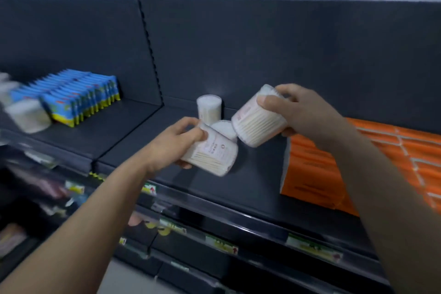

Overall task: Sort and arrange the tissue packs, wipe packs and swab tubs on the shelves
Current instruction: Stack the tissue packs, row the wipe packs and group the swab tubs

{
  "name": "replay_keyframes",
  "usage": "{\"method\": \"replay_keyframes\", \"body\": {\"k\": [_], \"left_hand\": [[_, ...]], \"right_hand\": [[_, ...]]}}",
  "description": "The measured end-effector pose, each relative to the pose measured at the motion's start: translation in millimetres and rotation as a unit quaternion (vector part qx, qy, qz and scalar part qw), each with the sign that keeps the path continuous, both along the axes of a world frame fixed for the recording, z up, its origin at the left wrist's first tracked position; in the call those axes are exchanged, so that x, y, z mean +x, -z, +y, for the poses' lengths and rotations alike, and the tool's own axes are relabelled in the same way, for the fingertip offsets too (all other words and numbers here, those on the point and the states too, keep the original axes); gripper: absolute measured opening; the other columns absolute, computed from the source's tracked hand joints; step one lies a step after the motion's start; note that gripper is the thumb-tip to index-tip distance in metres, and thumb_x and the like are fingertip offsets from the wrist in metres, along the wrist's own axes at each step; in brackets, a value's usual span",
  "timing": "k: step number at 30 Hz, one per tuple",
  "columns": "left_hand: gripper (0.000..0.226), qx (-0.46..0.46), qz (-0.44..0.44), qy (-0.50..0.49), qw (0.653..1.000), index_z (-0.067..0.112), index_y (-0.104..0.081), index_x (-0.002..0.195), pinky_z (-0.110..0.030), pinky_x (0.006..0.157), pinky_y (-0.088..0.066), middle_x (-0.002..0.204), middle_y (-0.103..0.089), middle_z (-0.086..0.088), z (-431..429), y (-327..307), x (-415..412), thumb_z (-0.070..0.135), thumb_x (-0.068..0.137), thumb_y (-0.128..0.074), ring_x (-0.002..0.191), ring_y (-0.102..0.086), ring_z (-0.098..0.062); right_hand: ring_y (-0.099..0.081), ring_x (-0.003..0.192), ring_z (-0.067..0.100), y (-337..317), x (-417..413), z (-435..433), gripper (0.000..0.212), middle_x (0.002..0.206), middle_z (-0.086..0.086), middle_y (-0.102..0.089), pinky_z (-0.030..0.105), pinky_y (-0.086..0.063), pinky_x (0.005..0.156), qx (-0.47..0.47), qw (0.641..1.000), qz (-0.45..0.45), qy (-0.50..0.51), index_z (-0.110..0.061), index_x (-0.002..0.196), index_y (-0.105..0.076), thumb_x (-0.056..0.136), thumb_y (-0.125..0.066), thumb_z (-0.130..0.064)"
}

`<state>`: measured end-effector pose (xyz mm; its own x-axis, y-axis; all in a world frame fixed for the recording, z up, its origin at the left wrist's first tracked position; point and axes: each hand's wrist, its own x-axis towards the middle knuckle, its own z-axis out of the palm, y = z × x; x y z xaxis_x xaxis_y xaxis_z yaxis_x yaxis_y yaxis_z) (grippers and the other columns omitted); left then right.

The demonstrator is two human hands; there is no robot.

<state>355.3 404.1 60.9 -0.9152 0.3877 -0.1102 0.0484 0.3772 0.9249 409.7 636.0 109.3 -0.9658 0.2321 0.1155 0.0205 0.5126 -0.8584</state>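
Hands each grip one swab tub above the top shelf (238,188). The left hand (177,143) curls its fingers and thumb round the left tub (214,154), which is tipped over at a slant. The right hand (300,112) wraps the right tub (259,124), also slanted and held a little higher. The two tubs sit close together, almost touching. Just behind them an upright tub (209,110) stands on the shelf near the back panel. A fourth tub (224,129) shows in front of it, partly hidden, so I cannot tell how it lies. The step in hand looks like gathering the swab tubs into one group. The next move likely calls for turning both held tubs upright and setting them beside the standing one without knocking it. Blue packs (78,95) stand in rows well to the left, and orange packs (381,160) lie flat near the right hand.
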Motion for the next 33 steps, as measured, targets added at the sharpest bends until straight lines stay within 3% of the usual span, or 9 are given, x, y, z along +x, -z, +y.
{"method": "replay_keyframes", "body": {"k": [2,5,8,12,16,18,24,29,33], "left_hand": [[0.028,0.013,-0.012,-0.033,0.999,0.030,-0.056,0.097,-0.033,0.059,-0.050,0.079,-0.064,0.000,-23.9,2.1,4.9,0.038,0.070,-0.053,0.072,-0.060,-0.016],[0.022,0.034,-0.009,-0.067,0.997,0.024,-0.053,0.107,-0.035,0.064,-0.051,0.087,-0.062,-0.003,-57.9,2.7,5.0,0.031,0.087,-0.052,0.079,-0.060,-0.019],[0.022,0.033,0.001,-0.101,0.994,0.022,-0.051,0.113,-0.032,0.063,-0.052,0.097,-0.061,-0.008,-89.4,4.6,-5.8,0.027,0.094,-0.041,0.085,-0.059,-0.022],[0.018,0.019,0.014,-0.102,0.995,0.028,-0.051,0.109,-0.032,0.062,-0.051,0.101,-0.061,-0.007,-122.3,14.9,-33.8,0.030,0.093,-0.043,0.087,-0.059,-0.022],[0.019,-0.015,0.010,-0.061,0.998,0.031,-0.049,0.111,-0.031,0.064,-0.051,0.093,-0.062,-0.001,-147.9,23.8,-71.8,0.030,0.092,-0.046,0.082,-0.059,-0.018],[0.022,-0.028,0.003,-0.030,0.999,0.034,-0.050,0.111,-0.032,0.066,-0.052,0.091,-0.063,0.001,-159.7,27.1,-91.9,0.027,0.090,-0.049,0.083,-0.059,-0.017],[0.040,-0.079,-0.005,0.085,0.993,0.039,-0.048,0.120,-0.032,0.069,-0.049,0.106,-0.059,-0.006,-176.7,33.2,-138.5,0.025,0.084,-0.058,0.084,-0.056,-0.017],[0.065,-0.152,0.030,0.184,0.971,0.052,-0.040,0.122,-0.034,0.088,-0.046,0.128,-0.045,0.002,-173.7,31.2,-157.0,0.039,0.063,-0.063,0.108,-0.052,-0.019],[0.074,-0.211,0.078,0.224,0.948,0.032,-0.031,0.137,-0.024,0.083,-0.038,0.127,-0.041,0.010,-162.8,29.1,-161.3,0.022,0.074,-0.067,0.108,-0.047,-0.013]], "right_hand": [[-0.060,0.086,0.009,0.6,-10.8,-17.9,0.041,0.096,-0.010,-0.058,0.027,-0.053,0.063,-0.010,1.000,-0.004,-0.024,-0.028,0.113,-0.056,0.079,-0.063,-0.051],[-0.061,0.084,0.009,0.1,-26.5,-45.9,0.040,0.097,-0.009,-0.059,0.023,-0.051,0.057,-0.011,0.998,-0.004,-0.056,-0.028,0.112,-0.057,0.078,-0.064,-0.049],[-0.061,0.090,0.011,0.7,-41.6,-72.9,0.043,0.102,-0.007,-0.058,0.029,-0.057,0.065,-0.002,0.997,-0.018,-0.079,-0.029,0.115,-0.055,0.077,-0.065,-0.047],[-0.063,0.090,0.014,7.2,-59.7,-107.1,0.043,0.103,-0.007,-0.057,0.034,-0.058,0.072,0.024,0.994,-0.053,-0.092,-0.033,0.111,-0.052,0.074,-0.070,-0.041],[-0.060,0.088,0.016,25.2,-81.2,-142.4,0.054,0.104,-0.005,-0.054,0.036,-0.056,0.073,0.055,0.990,-0.105,-0.072,-0.031,0.118,-0.051,0.070,-0.074,-0.037],[-0.057,0.095,0.017,35.0,-92.8,-157.1,0.067,0.115,-0.003,-0.049,0.036,-0.055,0.078,0.081,0.987,-0.134,-0.045,-0.036,0.126,-0.047,0.065,-0.075,-0.043],[-0.051,0.106,0.018,54.1,-110.5,-186.5,0.077,0.134,-0.002,-0.040,0.023,-0.043,0.065,0.094,0.979,-0.183,-0.007,-0.034,0.136,-0.041,0.067,-0.072,-0.039],[-0.044,0.120,0.016,57.8,-109.1,-197.1,0.081,0.144,-0.002,-0.036,0.024,-0.038,0.083,0.129,0.969,-0.209,-0.002,-0.035,0.142,-0.036,0.070,-0.074,-0.029],[-0.037,0.131,0.017,58.1,-105.9,-193.8,0.086,0.148,-0.004,-0.033,0.023,-0.036,0.093,0.190,0.955,-0.224,-0.038,-0.033,0.145,-0.030,0.072,-0.074,-0.020]]}}
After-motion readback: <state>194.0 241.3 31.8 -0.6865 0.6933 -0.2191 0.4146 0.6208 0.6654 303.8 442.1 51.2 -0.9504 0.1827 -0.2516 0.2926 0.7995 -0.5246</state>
